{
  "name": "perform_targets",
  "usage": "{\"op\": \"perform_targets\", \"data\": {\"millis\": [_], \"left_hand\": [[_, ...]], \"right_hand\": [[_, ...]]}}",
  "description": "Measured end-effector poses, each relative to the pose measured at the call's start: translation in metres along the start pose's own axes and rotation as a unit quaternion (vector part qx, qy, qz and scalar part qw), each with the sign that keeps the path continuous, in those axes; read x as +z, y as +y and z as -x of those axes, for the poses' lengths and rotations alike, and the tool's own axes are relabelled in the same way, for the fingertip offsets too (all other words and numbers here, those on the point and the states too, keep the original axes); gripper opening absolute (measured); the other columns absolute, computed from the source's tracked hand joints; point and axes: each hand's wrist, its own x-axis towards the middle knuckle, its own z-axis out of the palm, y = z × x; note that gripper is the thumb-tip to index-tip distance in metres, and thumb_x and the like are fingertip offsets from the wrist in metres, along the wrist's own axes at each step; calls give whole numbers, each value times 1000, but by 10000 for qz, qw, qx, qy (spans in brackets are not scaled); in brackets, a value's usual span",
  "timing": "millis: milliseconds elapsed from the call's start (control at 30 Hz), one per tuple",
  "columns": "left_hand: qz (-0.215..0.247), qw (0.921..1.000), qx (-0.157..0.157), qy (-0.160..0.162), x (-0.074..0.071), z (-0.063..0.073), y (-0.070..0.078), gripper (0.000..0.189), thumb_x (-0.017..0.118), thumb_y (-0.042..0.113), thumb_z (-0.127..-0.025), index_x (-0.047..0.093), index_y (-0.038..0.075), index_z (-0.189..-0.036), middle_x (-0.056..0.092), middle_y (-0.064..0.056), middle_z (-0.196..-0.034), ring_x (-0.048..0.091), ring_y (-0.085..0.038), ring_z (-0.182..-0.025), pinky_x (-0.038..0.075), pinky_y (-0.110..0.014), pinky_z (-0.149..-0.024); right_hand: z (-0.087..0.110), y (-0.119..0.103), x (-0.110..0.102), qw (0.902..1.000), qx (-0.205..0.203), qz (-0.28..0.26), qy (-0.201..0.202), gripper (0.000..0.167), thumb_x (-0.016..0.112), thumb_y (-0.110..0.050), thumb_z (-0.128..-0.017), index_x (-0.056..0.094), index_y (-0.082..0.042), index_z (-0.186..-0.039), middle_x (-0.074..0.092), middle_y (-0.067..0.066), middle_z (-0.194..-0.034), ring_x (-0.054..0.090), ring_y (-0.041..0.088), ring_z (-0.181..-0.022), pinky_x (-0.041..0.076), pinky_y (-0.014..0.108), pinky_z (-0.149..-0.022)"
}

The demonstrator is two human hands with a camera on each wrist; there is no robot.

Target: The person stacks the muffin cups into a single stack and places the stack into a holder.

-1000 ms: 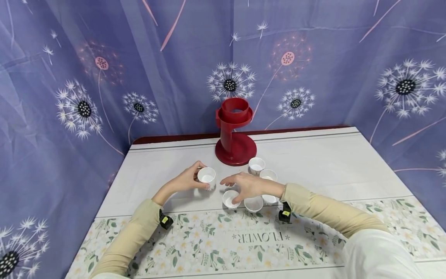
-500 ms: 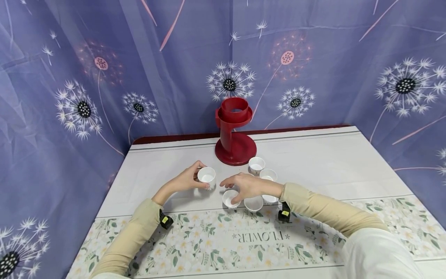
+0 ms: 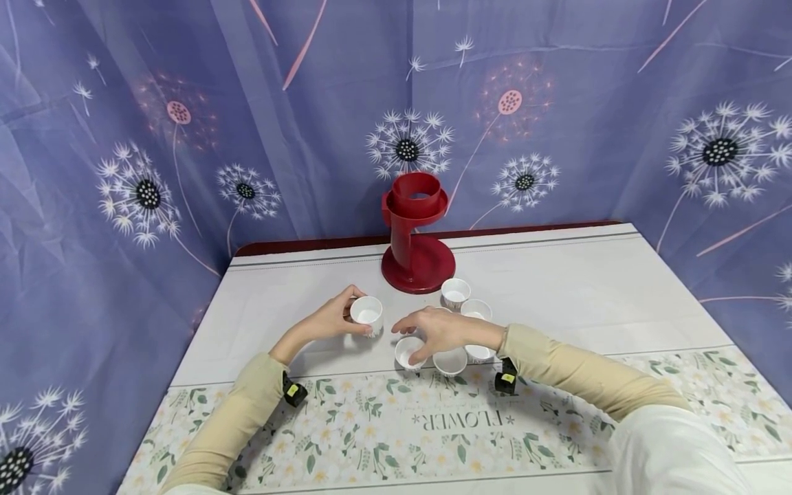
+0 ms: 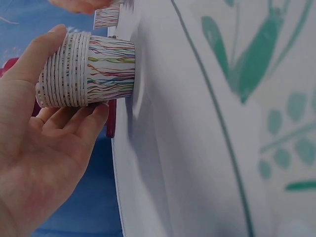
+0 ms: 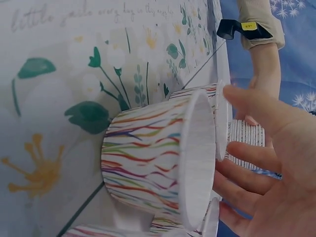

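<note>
Over the white tabletop [image 3: 569,289], the left hand [image 3: 330,319] gripped ridged, stacked cups [image 4: 86,69]; the right hand [image 3: 442,328] spread loosely above tapered, wavy-striped cups [image 5: 145,160].

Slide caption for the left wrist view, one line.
Left hand gripping a stack of nested cups with wavy multicoloured stripes, another striped cup at top.

The cup stack [image 4: 94,69] in the left hand [image 3: 328,320] looks like matt paper, ridged where the rims pile up and smooth along the wall. The loose cups [image 5: 145,155] around the right hand [image 3: 438,328] show the same papery, matt finish. Beyond both hands, the ring-topped stand [image 3: 402,246] looks like smooth, faintly glossy plastic. Beneath them, the tabletop covering [image 3: 557,289] appears smooth; farthest off hangs a creased cloth curtain [image 3: 334,130].
</note>
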Motion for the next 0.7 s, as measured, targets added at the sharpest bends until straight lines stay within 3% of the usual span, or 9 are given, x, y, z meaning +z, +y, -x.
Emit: {"op": "perform_targets", "data": {"millis": [367,700], "left_hand": [[31,10000,10,11,1,-1,-3,52,77,8,-82,40,1,-118,63,-21,-113,62,-17,-95,52,-23,-79],[81,10000,-5,13,1,-1,-3,52,77,7,-81,40,1,-118,63,-21,-115,62,-18,-97,52,-22,-80]], "right_hand": [[6,0,-1,9986,-168,488,-92,68,85,-38,-70,62,-12,-128,67,0,-123,62,19,-113,49,34,-92],[6,1,1,9984,-220,484,-204,64,85,-31,-71,62,-12,-127,67,-1,-124,63,17,-111,50,31,-89]]}}
